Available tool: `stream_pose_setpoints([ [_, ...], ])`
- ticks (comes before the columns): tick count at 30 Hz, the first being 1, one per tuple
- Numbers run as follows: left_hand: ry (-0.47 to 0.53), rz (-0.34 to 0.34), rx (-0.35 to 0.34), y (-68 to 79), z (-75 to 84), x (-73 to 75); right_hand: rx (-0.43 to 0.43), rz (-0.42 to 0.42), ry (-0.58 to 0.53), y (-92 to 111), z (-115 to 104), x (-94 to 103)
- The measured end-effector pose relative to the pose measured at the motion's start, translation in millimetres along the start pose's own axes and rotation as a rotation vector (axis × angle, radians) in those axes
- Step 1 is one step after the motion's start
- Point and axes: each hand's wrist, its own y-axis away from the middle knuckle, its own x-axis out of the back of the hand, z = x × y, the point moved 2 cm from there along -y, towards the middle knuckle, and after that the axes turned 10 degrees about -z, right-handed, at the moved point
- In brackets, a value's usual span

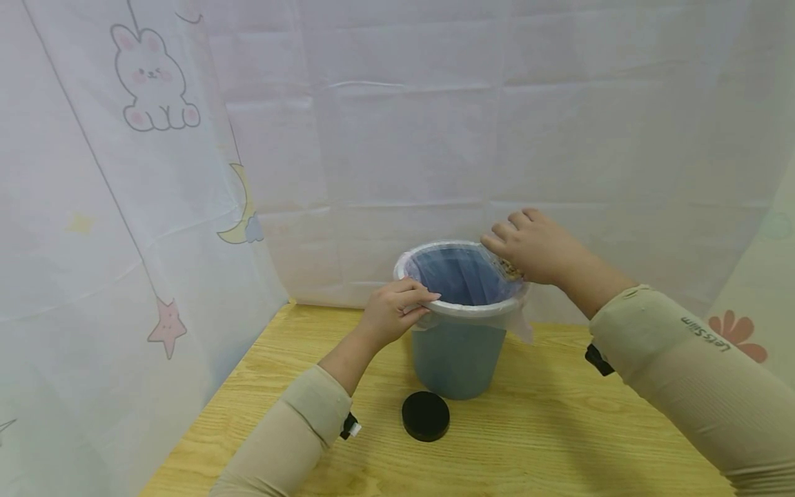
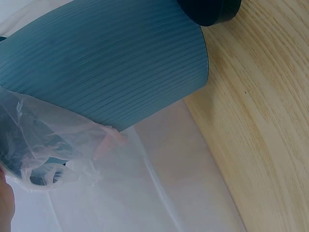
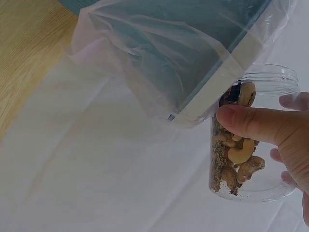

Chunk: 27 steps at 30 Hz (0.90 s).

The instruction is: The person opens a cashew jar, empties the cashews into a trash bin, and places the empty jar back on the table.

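Note:
A blue-grey trash bin (image 1: 458, 362) with ribbed sides stands on the table, lined with a thin translucent plastic bag (image 3: 140, 72) folded over its pale rim. My left hand (image 1: 393, 309) grips the near left of the rim, fingers over the top and thumb lower on the outside. At the right side of the rim, my right hand (image 1: 526, 248) holds a clear, lidless jar (image 3: 263, 186) tilted beside the bin's mouth. Inside the jar are several cashews (image 3: 241, 152) and brown crumbs, gathered along one side. Most of the left hand is outside the left wrist view.
A round black lid (image 1: 425, 416) lies on the wooden table (image 1: 528, 442) just in front of the bin. Behind the table hangs a pale cloth (image 1: 397, 152), and a printed one with a rabbit and stars (image 1: 155, 76) hangs at the left.

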Motion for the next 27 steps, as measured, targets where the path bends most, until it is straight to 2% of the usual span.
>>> stream_pose_setpoints([
  [15,-0.001,0.002,-0.003,0.5,-0.8,0.7,0.000,-0.014,0.007,-1.4,-1.1,-1.4],
  [27,0.001,0.001,-0.003,1.2,-1.5,0.3,-0.001,0.010,-0.004,-1.3,-2.1,-1.5],
])
